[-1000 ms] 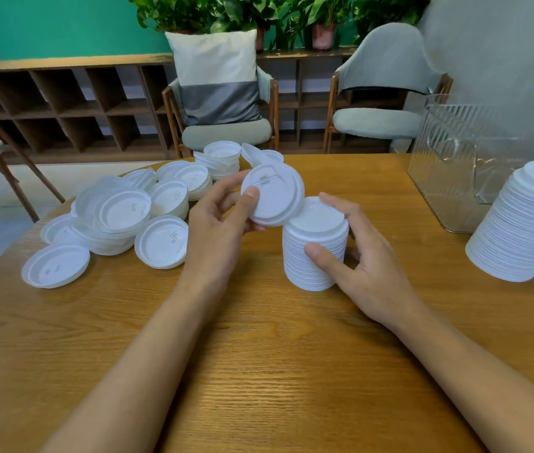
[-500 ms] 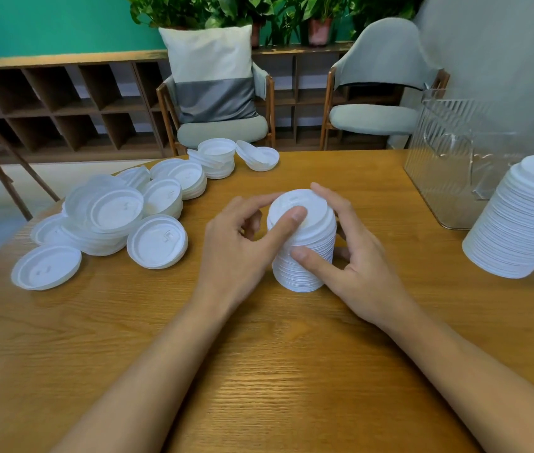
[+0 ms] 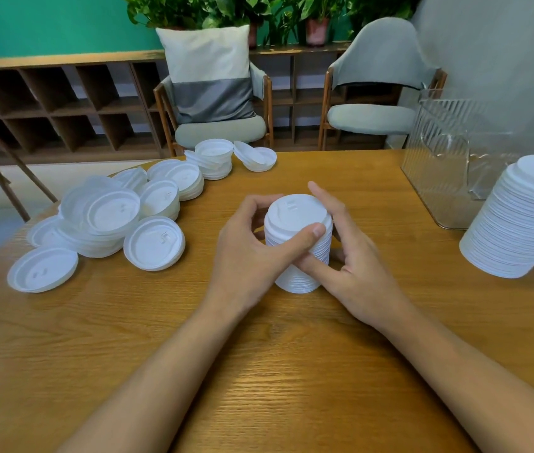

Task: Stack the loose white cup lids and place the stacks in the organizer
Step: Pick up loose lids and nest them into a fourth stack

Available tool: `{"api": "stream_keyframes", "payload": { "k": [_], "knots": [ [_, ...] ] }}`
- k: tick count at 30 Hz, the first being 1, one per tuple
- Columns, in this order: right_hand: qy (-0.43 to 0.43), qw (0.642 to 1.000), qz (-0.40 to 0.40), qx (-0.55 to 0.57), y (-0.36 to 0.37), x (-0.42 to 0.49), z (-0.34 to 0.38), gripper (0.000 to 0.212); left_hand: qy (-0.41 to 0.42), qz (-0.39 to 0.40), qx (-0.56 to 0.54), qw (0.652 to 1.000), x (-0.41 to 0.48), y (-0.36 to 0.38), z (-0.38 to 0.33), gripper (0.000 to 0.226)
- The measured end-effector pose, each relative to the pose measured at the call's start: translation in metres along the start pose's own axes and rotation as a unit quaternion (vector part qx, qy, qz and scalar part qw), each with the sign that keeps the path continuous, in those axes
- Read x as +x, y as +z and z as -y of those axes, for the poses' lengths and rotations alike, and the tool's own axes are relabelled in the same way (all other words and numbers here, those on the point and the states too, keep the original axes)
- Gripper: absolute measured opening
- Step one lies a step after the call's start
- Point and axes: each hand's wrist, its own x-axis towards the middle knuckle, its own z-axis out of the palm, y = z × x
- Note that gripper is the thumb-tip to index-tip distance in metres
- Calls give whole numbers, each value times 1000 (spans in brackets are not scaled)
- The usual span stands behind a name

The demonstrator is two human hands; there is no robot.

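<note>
The grip of both hands is closed on the lid stack (image 3: 296,212). The left hand (image 3: 246,253) curls round its left side with the thumb laid across the front, and the right hand (image 3: 354,269) clasps its right side, thumb low on the front. The lid stack stands upright on the table (image 3: 259,371), mid-table. Its top lid bears small raised marks, too small to read. Loose lids (image 3: 102,217) lie heaped to the left. A taller stack (image 3: 520,223) stands at the right edge, with the clear organizer (image 3: 439,148) just behind it.
</note>
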Motion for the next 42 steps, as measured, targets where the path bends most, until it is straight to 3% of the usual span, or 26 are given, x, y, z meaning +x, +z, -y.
{"api": "stream_keyframes", "payload": {
  "k": [3, 6, 12, 15, 19, 22, 28, 33, 42],
  "knots": [
    [1, 1000, 6, -18, 0, 0, -4, 73, -27, 27, -38, 999, 0, 3, 3, 55],
    [14, 999, 13, -39, 1, 0, -6, 85, -49, 58, -64, 995, 1, 1, 8, 61],
    [-1, 999, -6, -48, 1, 3, -9, 87, -7, 88, -77, 993, 1, -1, 18, 58],
    [3, 997, -34, -65, -5, 6, -13, 86, 6, 93, -52, 994, 8, -2, 28, 73],
    [17, 994, -69, -78, -17, 9, -22, 85, 55, 0, 85, 995, 31, -5, 42, 50],
    [22, 992, -89, -85, -20, 12, -28, 86, 88, -14, 201, 976, 54, -4, 54, 35],
    [19, 989, -118, -90, -16, 15, -33, 88, 154, 2, 398, 904, 108, 11, 77, 53],
    [12, 989, -126, -81, -13, 16, -35, 89, 163, -9, 455, 875, 152, 25, 91, 49],
    [6, 990, -125, -69, -10, 17, -36, 88, 84, -11, 527, 846, 199, 39, 102, 44]
  ]
}}
